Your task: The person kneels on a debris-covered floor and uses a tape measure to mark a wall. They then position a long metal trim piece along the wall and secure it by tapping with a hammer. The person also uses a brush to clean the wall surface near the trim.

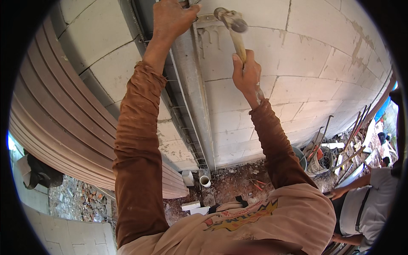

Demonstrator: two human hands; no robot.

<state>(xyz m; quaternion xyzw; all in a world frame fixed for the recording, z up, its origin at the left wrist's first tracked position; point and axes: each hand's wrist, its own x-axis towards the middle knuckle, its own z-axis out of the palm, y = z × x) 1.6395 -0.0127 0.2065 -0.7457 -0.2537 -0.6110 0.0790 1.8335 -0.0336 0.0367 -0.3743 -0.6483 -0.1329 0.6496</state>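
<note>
My right hand (247,76) is closed round the light wooden handle of a hammer (238,41). The hammer's head, slightly smeared by motion, is up in front of the pale block wall (263,55). To its left, my left hand (172,19) is raised to the top of a long grey upright board (189,63). Its fingers are pinched together at the picture's upper edge, and what they hold is too small and partly cut off. A flat metal strip (207,19) sticks out from the board between the left hand and the hammer. Steel bars (180,114) run in the gap beside the board.
A brown ribbed panel (72,110) curves along the left. Low down are a white pipe (205,181), white block pieces (195,207) and reddish soil. Buckets (318,163) and long-handled tools stand at the right wall, near another person (374,204) in a grey shirt.
</note>
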